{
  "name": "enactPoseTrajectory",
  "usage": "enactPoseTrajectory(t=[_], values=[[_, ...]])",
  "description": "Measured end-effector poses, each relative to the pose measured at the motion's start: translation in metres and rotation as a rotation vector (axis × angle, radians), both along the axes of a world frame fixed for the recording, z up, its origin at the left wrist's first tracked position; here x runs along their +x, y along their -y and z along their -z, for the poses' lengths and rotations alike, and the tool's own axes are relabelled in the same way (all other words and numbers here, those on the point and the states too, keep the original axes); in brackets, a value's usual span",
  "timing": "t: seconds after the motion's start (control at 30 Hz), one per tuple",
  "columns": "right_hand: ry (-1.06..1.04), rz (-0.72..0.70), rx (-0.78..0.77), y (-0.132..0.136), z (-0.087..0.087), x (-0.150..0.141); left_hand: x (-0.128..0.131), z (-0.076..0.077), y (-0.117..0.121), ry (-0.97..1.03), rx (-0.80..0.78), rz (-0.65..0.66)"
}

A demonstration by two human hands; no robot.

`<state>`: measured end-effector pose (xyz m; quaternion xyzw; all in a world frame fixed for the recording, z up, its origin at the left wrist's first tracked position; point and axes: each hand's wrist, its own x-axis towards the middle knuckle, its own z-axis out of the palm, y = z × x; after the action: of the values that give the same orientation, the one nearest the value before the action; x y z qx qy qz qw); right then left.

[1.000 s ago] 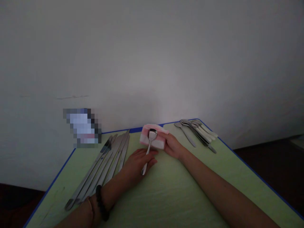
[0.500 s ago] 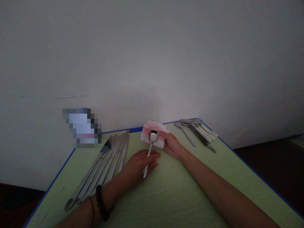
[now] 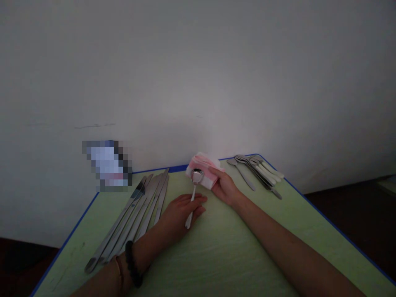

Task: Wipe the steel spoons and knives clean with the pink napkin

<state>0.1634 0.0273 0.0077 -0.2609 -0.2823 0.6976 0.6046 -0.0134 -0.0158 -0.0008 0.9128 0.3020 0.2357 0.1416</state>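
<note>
Bowl end up and away from me, a metal spoon is held by its handle in my left hand, between thumb and fingers. My right hand is closed on a folded pink and white cloth, its thumb on top. The cloth lies behind and beside the spoon's bowl; whether it touches the bowl I cannot tell. Left of my left hand, several metal table knives lie side by side. Beyond my right hand a single spoon rests on the table, next to a row of stacked spoons.
White-handled cutlery lies at the far right corner. The green table has a blue edge and meets a pale wall. A pixelated, phone-like object stands at the far left edge.
The cloth in my right hand has shifted slightly up and away and has turned a little. The spoon's bowl has moved slightly left. My left hand has barely moved.
</note>
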Motion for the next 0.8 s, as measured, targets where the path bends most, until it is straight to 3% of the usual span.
enactPoseTrajectory(t=[0.13, 0.43, 0.8], values=[[0.053, -0.064, 0.060, 0.0015, -0.0022, -0.0001, 0.0008, 0.0006, 0.0014, 0.002, 0.015, -0.016], [0.172, -0.089, -0.029, 0.0029, 0.0055, -0.0010, -0.0004, -0.0048, -0.0032, -0.003, -0.007, 0.004], [0.032, 0.003, -0.092, -0.0007, 0.0037, 0.0010, -0.0024, 0.0031, -0.0039, -0.046, 0.051, 0.022]])
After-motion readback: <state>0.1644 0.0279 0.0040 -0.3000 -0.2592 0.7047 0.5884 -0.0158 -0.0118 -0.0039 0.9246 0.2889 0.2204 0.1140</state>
